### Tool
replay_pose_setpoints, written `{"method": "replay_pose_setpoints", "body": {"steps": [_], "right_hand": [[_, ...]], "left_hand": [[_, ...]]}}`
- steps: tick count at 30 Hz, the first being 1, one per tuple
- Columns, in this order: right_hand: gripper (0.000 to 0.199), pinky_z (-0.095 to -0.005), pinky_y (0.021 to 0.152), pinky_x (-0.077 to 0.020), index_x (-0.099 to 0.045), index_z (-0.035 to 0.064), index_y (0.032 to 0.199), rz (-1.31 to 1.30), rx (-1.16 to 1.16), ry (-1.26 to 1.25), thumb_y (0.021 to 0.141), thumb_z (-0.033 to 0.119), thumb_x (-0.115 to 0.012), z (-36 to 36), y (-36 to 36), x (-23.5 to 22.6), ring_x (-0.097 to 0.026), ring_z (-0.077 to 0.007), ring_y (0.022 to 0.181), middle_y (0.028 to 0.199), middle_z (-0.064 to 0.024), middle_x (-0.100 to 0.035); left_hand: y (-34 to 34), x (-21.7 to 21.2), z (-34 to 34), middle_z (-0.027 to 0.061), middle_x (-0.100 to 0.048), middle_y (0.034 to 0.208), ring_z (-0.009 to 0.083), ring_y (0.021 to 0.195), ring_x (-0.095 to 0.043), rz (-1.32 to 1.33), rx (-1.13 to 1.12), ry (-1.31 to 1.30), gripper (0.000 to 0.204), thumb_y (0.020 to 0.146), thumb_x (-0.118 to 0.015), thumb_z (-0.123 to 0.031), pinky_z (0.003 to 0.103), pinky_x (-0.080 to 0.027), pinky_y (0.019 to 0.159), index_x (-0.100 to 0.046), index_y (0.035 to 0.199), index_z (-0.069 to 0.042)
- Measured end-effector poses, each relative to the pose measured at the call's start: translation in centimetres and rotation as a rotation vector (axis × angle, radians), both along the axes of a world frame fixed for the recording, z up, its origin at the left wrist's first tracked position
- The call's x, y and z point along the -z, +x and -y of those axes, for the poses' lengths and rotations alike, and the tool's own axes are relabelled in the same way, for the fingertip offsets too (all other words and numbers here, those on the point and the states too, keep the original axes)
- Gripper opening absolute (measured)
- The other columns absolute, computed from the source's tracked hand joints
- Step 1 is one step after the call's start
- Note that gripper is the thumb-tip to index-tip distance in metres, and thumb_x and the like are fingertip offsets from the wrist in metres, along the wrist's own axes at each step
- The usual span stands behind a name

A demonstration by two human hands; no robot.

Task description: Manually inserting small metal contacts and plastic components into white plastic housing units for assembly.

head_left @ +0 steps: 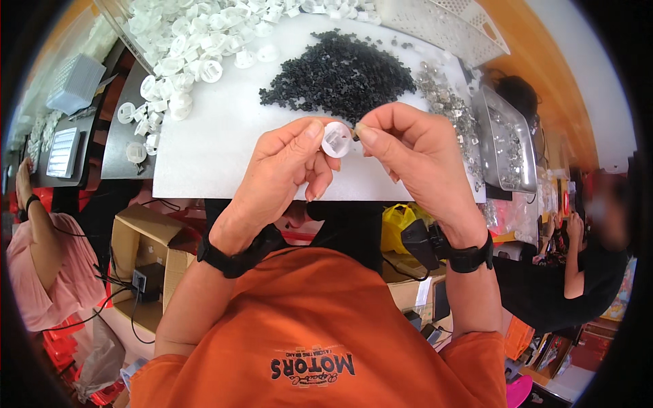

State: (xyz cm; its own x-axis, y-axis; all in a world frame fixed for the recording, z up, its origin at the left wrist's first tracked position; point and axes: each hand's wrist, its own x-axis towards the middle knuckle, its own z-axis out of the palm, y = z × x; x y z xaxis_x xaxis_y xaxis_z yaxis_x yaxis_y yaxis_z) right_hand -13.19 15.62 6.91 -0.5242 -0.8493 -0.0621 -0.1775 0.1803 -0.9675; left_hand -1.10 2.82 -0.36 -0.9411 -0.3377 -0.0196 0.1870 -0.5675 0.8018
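Observation:
Between thumb and fingers, my left hand [289, 153] grips a small round white plastic part [336, 140] with slots in its face. Right beside it, my right hand [411, 139] pinches a tiny black piece [355, 135], mostly hidden by the fingertips. Both hands are raised over the near part of the white work board [211, 149]. Just beyond them lies a heap of small black plastic pieces [340, 71]. To its right is a spread of small shiny metal pieces [449, 102].
A large pile of white plastic parts [197, 41] covers the back left. At right stands a metal tray [507, 139] with small pieces, and behind it a white perforated basket [445, 27]. An open cardboard box [146, 251] sits below left. Other people are at both sides.

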Motion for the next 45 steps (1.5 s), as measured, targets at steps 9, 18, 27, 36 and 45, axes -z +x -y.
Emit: {"method": "replay_pose_setpoints", "body": {"steps": [9,18,27,36,45], "right_hand": [[0.009,-0.0188,0.062,-0.0411,-0.063,-0.0004,0.087,0.059,-0.051,-0.092,0.085,0.008,-0.063,1.8,-0.3,1.5,-0.049,-0.0034,0.068,0.076,0.0024,-0.06],[0.009,-0.0194,0.06,-0.041,-0.062,-0.0007,0.086,0.08,-0.068,-0.139,0.084,0.008,-0.064,2.3,-0.2,2.1,-0.049,-0.004,0.067,0.077,0.0012,-0.058],[0.007,-0.0228,0.055,-0.0385,-0.055,-0.0001,0.079,-0.308,-0.071,-0.226,0.084,0.004,-0.06,2.9,0.3,2.8,-0.045,-0.0083,0.061,0.076,-0.003,-0.047],[0.01,-0.0207,0.059,-0.0421,-0.058,0.001,0.082,-0.016,-0.084,-0.203,0.084,0.009,-0.064,3.1,-0.5,3.6,-0.049,-0.0049,0.064,0.075,0.0015,-0.056],[0.013,-0.0154,0.046,-0.0326,-0.059,0.0054,0.082,0.198,-0.144,-0.104,0.085,0.016,-0.067,3.1,-1.2,3.4,-0.045,0.0004,0.057,0.07,0.003,-0.057]], "left_hand": [[0.1,-0.4,0.5,0.005,-0.054,0.064,0.0071,0.041,-0.043,0.069,0.044,0.077,0.036,0.097,-0.044,-0.032,0.018,-0.03,0.035,-0.058,0.09,0.0],[-0.1,-1.1,1.2,0.0055,-0.053,0.061,0.0077,0.038,-0.04,0.131,0.073,0.133,0.04,0.096,-0.046,-0.035,0.019,-0.027,0.033,-0.056,0.08,0.0],[-0.3,-0.6,1.3,0.0064,-0.054,0.06,0.0091,0.036,-0.039,0.137,0.066,0.175,0.04,0.096,-0.047,-0.035,0.021,-0.024,0.032,-0.056,0.077,-0.001],[-0.4,-0.7,1.3,0.0065,-0.054,0.06,0.0089,0.036,-0.039,0.143,0.06,0.17,0.039,0.096,-0.046,-0.033,0.02,-0.026,0.033,-0.055,0.078,0.0],[-0.4,-0.9,1.3,0.0063,-0.053,0.061,0.0085,0.037,-0.039,0.138,0.075,0.15,0.039,0.097,-0.043,-0.031,0.02,-0.026,0.033,-0.055,0.078,0.001]]}}
